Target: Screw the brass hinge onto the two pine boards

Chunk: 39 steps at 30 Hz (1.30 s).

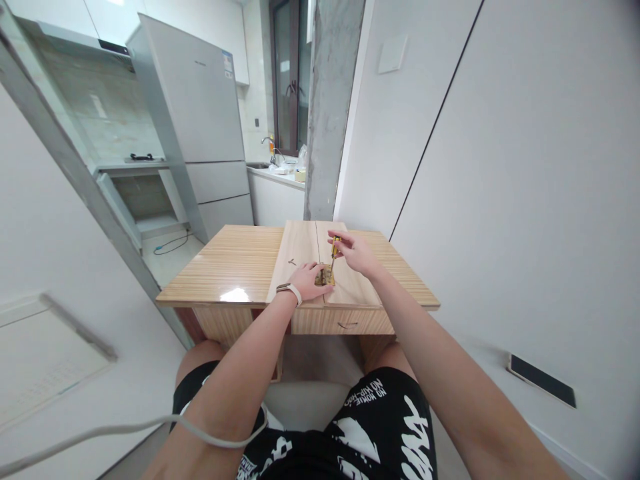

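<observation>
Right hand (354, 253) pinches the yellow-and-black handle of a screwdriver (336, 247) between thumb and fingers; shaft points down, tip at the brass hinge (327, 273). Left hand (309, 283) lies low, thumb and fingers spread, touching the hinge. Hinge sits between thumb and fingers of the left hand, below the right hand, near the seam of two pale boards (300, 243) lying side by side. Small dark pieces (292, 262), probably screws, rest on the board just left of the left hand.

Under the boards: striped wood-grain tabletop (235, 260), reaching out to both sides of the hands, glare patch left of the left hand. Drawer front (370, 325) below the hands. Beyond the hands: concrete column (330, 113), white wall panels to the right; far left, tall fridge (205, 107) and kitchen counter (280, 175) with faucet.

Hinge partly covered by left fingers; exact tip contact too small to tell. White cable (150, 423) below the left forearm is cut off at the frame edge. Counter items hard to make out.
</observation>
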Motion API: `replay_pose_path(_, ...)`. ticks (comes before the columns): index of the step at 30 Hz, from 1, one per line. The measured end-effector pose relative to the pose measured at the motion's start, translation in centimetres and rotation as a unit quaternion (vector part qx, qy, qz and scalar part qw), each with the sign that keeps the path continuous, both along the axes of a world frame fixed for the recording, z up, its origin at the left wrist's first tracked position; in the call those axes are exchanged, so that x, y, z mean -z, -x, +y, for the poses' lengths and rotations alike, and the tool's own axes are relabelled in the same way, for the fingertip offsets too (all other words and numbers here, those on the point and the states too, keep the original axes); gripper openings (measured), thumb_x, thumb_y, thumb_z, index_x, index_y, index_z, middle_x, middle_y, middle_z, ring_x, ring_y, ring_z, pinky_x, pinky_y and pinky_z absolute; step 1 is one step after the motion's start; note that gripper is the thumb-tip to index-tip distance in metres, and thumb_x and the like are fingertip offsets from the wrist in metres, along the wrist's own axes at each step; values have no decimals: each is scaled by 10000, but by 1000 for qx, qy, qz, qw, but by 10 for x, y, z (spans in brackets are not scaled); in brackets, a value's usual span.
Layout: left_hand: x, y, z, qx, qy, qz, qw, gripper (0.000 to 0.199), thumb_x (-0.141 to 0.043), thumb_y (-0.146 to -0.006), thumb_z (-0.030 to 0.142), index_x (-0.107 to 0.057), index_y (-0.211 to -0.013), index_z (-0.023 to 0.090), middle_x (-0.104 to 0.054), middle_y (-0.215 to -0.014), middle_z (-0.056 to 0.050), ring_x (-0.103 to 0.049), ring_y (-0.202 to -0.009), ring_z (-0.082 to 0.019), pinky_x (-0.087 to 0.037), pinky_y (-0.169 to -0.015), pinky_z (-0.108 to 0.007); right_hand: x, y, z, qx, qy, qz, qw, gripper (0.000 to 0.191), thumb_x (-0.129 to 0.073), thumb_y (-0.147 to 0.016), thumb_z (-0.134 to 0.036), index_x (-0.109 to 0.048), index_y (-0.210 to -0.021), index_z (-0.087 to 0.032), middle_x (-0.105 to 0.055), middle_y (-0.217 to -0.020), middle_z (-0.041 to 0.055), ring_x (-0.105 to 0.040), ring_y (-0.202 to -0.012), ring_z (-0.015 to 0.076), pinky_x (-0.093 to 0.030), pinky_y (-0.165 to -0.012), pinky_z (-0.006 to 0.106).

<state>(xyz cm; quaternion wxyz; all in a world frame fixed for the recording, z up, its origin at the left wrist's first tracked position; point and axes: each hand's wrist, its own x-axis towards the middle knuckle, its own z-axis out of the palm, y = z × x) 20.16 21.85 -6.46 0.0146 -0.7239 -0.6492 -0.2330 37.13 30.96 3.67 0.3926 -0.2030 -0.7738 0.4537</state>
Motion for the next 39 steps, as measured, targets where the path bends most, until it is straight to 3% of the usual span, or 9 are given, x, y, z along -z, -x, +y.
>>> replay_pose_path(3,0,0,0,-1,2,1,1000,854,-591,-816,777,-524,-1458,219,-570,-1453,-128,-506,-1358,-333,-382,-1167,-442,0,-2,4,-22,-1,-8,1000,336,-604,-921,-302,-670,-1236,-207,-716,-1161,100,-698,-1027,208,-623,-669,283)
replay_pose_path(9,-1,0,-1,-2,5,5,1000,837,-593,-824,761,-522,-1462,226,-566,-1457,-123,-511,-1351,-329,-380,-1169,-436,2,3,6,7,-21,-4,1000,230,-619,-884,-297,-665,-1093,-211,-741,-932,52,-700,-848,185,-604,-634,280)
replay_pose_path(13,0,1,0,-1,3,3,1000,844,-589,-823,770,-522,-1462,224,-560,-1463,-125,-508,-1353,-326,-379,-1171,-436,7,8,3,90,-88,-25,992,225,-625,-881,-285,-686,-1092,-237,-746,-904,25,-710,-811,185,-604,-689,309)
replay_pose_path(17,1,0,1,-3,4,3,1000,844,-604,-812,771,-528,-1455,229,-559,-1467,-125,-509,-1350,-330,-374,-1172,-444,11,10,-10,213,-192,-33,958,210,-662,-896,-327,-702,-1077,-228,-756,-944,46,-723,-851,212,-581,-841,374)
replay_pose_path(20,-1,-1,1,-3,6,-1,1000,834,-610,-811,764,-532,-1449,231,-554,-1472,-126,-502,-1363,-331,-367,-1179,-444,10,11,-19,252,-224,-36,941,251,-657,-920,-369,-689,-1123,-226,-754,-954,60,-726,-861,225,-566,-872,395)
replay_pose_path(25,-1,-1,0,-5,7,-6,1000,834,-614,-809,760,-529,-1452,235,-560,-1464,-125,-508,-1356,-331,-377,-1173,-453,6,7,-8,189,-183,-38,964,315,-676,-891,-320,-700,-1199,-259,-755,-982,39,-715,-866,210,-588,-873,404)
replay_pose_path(29,-1,0,-1,-2,3,-4,1000,834,-623,-811,749,-531,-1453,223,-566,-1457,-128,-508,-1354,-328,-377,-1174,-444,3,1,8,77,-63,-19,995,309,-629,-896,-310,-698,-1190,-247,-744,-1089,62,-714,-986,222,-637,-745,364)
replay_pose_path(32,-2,-1,-1,0,4,-2,1000,818,-623,-817,737,-528,-1457,236,-574,-1451,-120,-510,-1350,-329,-388,-1160,-443,0,-1,10,16,5,8,1000,274,-628,-874,-279,-655,-1142,-229,-732,-1131,71,-711,-1058,226,-639,-653,304)
replay_pose_path(39,-3,-1,-1,-3,9,-3,1000,819,-620,-818,738,-514,-1464,245,-571,-1454,-111,-514,-1346,-322,-392,-1153,-437,0,6,1,57,8,19,998,229,-628,-830,-223,-629,-1059,-226,-759,-968,46,-741,-915,214,-607,-574,274)
